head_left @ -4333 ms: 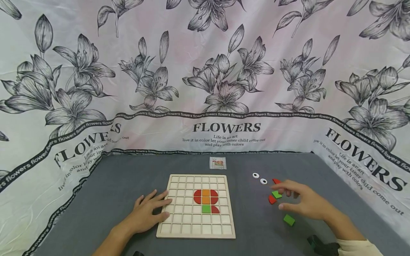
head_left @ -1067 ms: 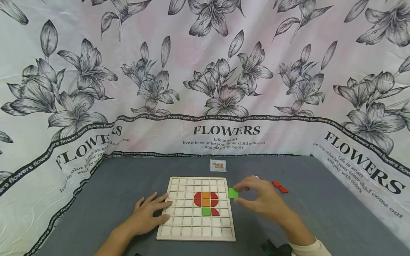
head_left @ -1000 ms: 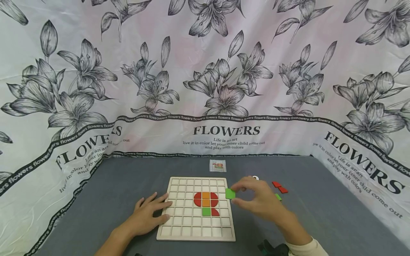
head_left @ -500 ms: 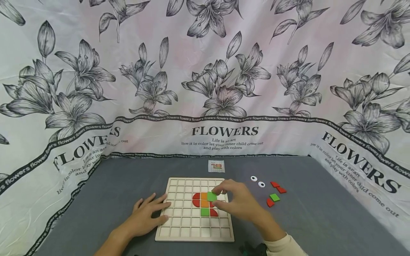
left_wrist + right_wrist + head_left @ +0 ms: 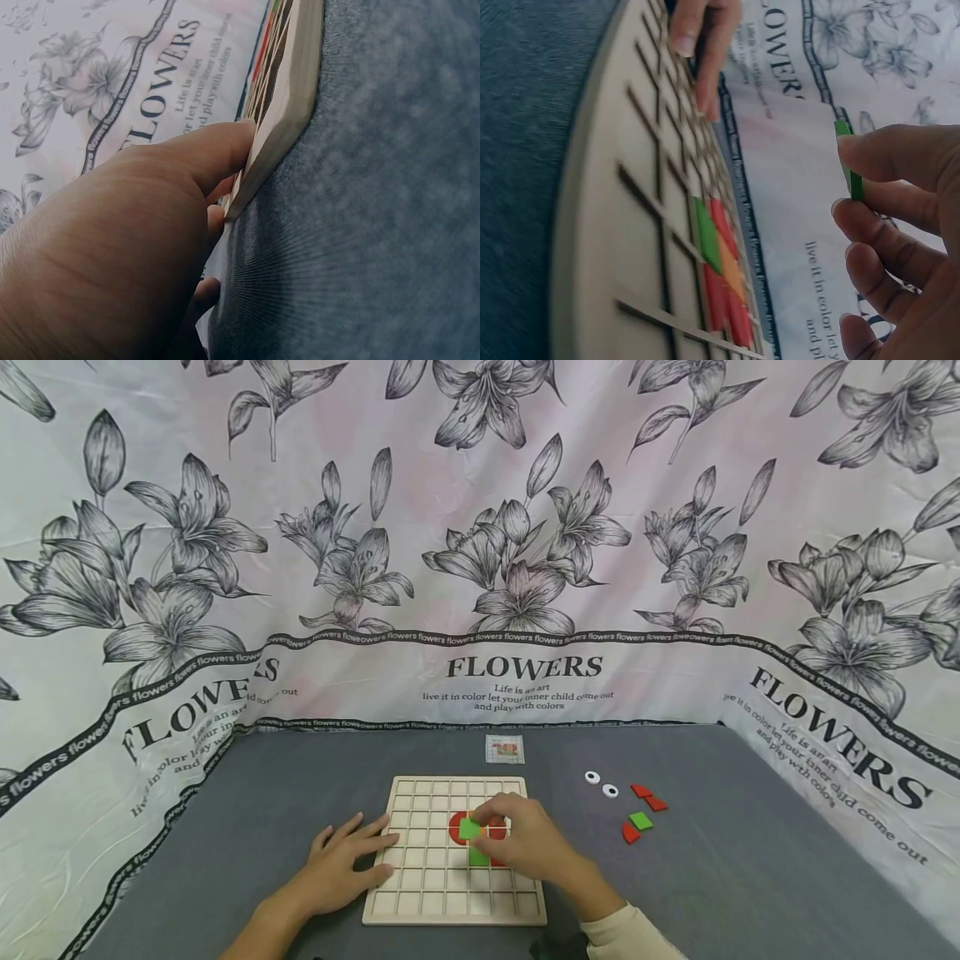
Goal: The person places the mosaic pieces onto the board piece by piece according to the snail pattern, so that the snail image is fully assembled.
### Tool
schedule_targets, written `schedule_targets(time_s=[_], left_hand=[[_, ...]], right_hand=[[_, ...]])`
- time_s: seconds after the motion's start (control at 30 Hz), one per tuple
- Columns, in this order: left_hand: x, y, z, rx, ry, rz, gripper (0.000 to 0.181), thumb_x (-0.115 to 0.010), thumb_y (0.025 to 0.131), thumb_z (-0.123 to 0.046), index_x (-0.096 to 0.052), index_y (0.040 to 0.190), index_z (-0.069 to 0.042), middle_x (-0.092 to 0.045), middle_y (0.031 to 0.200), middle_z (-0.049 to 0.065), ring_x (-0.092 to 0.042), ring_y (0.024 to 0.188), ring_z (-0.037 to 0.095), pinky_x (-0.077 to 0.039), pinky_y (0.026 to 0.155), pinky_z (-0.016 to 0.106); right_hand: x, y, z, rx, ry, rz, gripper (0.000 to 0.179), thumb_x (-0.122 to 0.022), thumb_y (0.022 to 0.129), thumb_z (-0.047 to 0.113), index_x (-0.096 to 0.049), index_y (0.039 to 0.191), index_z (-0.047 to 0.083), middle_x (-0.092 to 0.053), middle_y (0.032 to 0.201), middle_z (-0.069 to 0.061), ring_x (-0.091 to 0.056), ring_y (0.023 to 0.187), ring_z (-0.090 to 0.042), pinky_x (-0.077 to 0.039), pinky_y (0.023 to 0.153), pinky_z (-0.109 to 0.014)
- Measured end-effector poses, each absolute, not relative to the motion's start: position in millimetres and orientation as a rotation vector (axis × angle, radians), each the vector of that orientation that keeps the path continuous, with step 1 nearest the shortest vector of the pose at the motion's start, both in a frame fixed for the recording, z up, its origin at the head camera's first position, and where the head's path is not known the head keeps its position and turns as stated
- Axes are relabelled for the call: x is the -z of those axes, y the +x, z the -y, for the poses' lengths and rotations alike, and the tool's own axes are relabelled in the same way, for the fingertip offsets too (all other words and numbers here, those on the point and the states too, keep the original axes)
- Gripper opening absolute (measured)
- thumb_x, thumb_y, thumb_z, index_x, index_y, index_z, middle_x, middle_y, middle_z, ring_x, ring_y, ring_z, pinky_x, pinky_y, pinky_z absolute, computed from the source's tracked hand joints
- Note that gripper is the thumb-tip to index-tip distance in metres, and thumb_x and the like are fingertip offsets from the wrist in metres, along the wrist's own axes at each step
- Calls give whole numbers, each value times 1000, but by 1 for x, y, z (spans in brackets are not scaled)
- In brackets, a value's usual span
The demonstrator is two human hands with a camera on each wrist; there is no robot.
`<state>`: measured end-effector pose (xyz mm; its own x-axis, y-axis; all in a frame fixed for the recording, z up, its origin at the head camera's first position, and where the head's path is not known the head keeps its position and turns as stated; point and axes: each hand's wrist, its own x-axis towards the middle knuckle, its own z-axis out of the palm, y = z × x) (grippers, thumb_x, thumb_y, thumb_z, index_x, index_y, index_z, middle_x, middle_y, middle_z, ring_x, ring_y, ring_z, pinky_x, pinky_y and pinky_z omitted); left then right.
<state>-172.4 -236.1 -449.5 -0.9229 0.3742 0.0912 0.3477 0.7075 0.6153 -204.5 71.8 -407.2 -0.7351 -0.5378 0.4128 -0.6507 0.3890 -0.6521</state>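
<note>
A wooden grid board (image 5: 420, 906) lies on the grey table, with red, orange and green tiles set in some squares. My left hand (image 5: 341, 867) rests at the board's left edge, thumb and fingertips on its rim with the fingers spread. My right hand (image 5: 528, 839) pinches a green square tile (image 5: 469, 829) between thumb and index finger, above the coloured tiles. In the right wrist view the held green tile (image 5: 849, 161) stands clear of the board's surface. The right hand hides part of the orange and red tiles in the head view.
A small picture card (image 5: 505, 749) lies behind the board. To the right are two white eye discs (image 5: 610, 791), several red pieces (image 5: 630, 833) and a green tile (image 5: 641, 821). A flower-printed curtain (image 5: 517, 677) closes off the table's back and sides.
My right hand reached to the pieces on the right, took a green square tile and carried it left over the board's coloured tiles. The left hand stays at the board's edge.
</note>
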Motion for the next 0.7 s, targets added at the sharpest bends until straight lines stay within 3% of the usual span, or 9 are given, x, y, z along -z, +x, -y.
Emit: schedule_targets(time_s=[0.3,0.7], left_hand=[[449,-172,236,-1029,607,-2863,53,-64,91,-46,-60,135,-17,-36,152,7,-15,140,44,4,101,70],[452,-173,236,-1023,595,-2872,52,-65,91,-46,-60,135,-18,-36,152,5,-16,141,42,3,103,69]], right_hand=[[423,-205,-60,-1251,1066,2582,15,-80,79,9,-72,92,12,-64,87,2,-57,76,-21,-49,63,-26],[437,-208,-53,-1107,1082,2690,16,-80,77,11,-76,93,13,-61,82,13,-53,79,-10,-46,69,-25]])
